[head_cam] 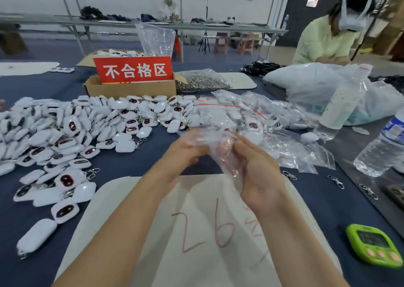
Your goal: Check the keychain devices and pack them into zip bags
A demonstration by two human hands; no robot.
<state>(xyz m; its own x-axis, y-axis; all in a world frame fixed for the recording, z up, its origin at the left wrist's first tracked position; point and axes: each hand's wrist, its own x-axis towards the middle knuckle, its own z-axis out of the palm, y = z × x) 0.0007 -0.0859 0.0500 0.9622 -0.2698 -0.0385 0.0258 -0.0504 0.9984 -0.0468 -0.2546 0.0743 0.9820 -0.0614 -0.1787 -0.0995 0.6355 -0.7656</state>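
Note:
Both of my hands hold one clear zip bag (220, 146) above the white mat (196, 232). My left hand (185, 153) pinches its left edge. My right hand (255, 166) grips its right side with curled fingers. The bag is blurred and I cannot tell whether a device is inside it. A big heap of white keychain devices (72, 133) with dark red windows lies on the blue table at the left. Behind my hands lies a pile of zip bags (251, 116), some holding devices.
A cardboard box (131, 87) with a red sign stands at the back, a bag of metal clasps (201, 82) beside it. Two water bottles (382, 146) and large plastic bags stand right. A green timer (373, 245) and loose clasps (336, 181) lie right. A person works at far right.

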